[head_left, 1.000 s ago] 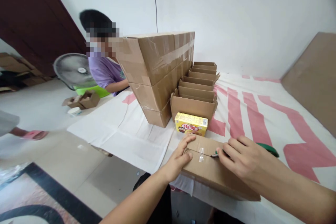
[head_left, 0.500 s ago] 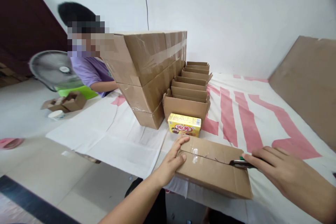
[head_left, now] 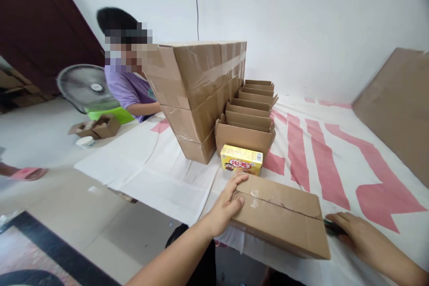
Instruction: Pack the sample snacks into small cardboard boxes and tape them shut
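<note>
A flat brown cardboard box (head_left: 283, 214) with a taped seam lies in front of me on a white sheet with pink stripes (head_left: 335, 156). My left hand (head_left: 228, 203) presses its left end, fingers curled over the top edge. My right hand (head_left: 355, 234) lies low beside the box's right end, holding a green-handled cutter (head_left: 331, 228), mostly hidden behind the box corner. A yellow snack box (head_left: 241, 160) stands just beyond the cardboard box.
A row of open small cartons (head_left: 250, 118) runs back beside a stack of taped large cartons (head_left: 201, 89). Another person in a purple shirt (head_left: 129, 91) sits at left by a fan (head_left: 85, 87). Cardboard sheet (head_left: 398, 103) leans at right.
My right hand drew the cutter rightward along the box's top seam, from its middle past the right end, and dropped beside the box. My left hand stayed on the left end.
</note>
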{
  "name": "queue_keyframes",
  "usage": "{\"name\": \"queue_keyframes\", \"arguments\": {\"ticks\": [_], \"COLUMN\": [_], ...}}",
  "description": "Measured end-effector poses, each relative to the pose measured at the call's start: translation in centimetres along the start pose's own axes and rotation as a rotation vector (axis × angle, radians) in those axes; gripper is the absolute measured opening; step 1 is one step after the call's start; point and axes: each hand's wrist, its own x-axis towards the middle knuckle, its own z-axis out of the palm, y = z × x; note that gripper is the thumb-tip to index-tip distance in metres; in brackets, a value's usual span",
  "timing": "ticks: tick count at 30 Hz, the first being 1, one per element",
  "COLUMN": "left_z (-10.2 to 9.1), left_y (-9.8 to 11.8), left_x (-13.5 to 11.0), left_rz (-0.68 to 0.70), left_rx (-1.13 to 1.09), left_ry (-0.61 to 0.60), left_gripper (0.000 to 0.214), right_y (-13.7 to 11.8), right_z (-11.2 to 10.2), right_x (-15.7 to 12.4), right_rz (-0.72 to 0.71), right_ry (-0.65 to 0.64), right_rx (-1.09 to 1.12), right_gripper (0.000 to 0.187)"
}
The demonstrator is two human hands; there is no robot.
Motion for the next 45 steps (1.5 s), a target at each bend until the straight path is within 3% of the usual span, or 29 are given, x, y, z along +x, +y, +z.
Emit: {"name": "queue_keyframes", "arguments": {"ticks": [2, 4, 6, 8, 13, 17, 21, 36, 42, 45], "left_z": [0.0, 0.0, 0.0, 0.1, 0.1, 0.0, 0.0, 0.1, 0.1, 0.0], "left_y": [-0.1, -0.2, -0.4, -0.5, -0.2, 0.8, 1.1, 1.3, 0.8, 0.6], "left_x": [0.0, 0.1, 0.1, 0.1, 0.1, 0.1, 0.0, -0.2, -0.1, -0.2], "left_rz": [0.012, 0.023, 0.031, 0.035, 0.048, 0.039, 0.019, 0.009, -0.007, -0.055], "left_rx": [0.008, 0.013, 0.017, 0.016, 0.023, 0.019, 0.032, 0.043, 0.020, -0.033], "left_ry": [0.005, 0.015, 0.022, 0.022, 0.024, 0.014, 0.015, -0.001, 0.002, 0.025], "left_gripper": [0.056, 0.056, 0.055, 0.055, 0.053, 0.051, 0.052, 0.054, 0.055, 0.061], "right_y": [0.0, -1.1, -3.6, -7.3, -16.6, -19.7, -19.8, -20.1, -18.6, -16.2], "right_z": [-0.6, -2.0, -4.0, -5.8, -7.6, -6.6, -5.8, -5.9, -6.5, -7.4], "right_x": [1.4, 3.1, 4.9, 6.5, 9.3, 11.0, 11.5, 11.6, 10.2, 8.4], "right_rz": [-0.051, -0.103, -0.212, -0.379, -0.711, -0.851, -0.913, -0.839, -0.827, -0.718], "right_ry": [0.048, 0.212, 0.390, 0.463, 0.365, 0.267, 0.287, 0.195, 0.296, 0.398], "right_rx": [-0.056, -0.105, -0.113, -0.082, -0.038, -0.034, -0.045, -0.149, 0.004, 0.109], "right_gripper": [0.033, 0.032, 0.030, 0.027, 0.037, 0.039, 0.033, 0.023, 0.016, 0.010]}}
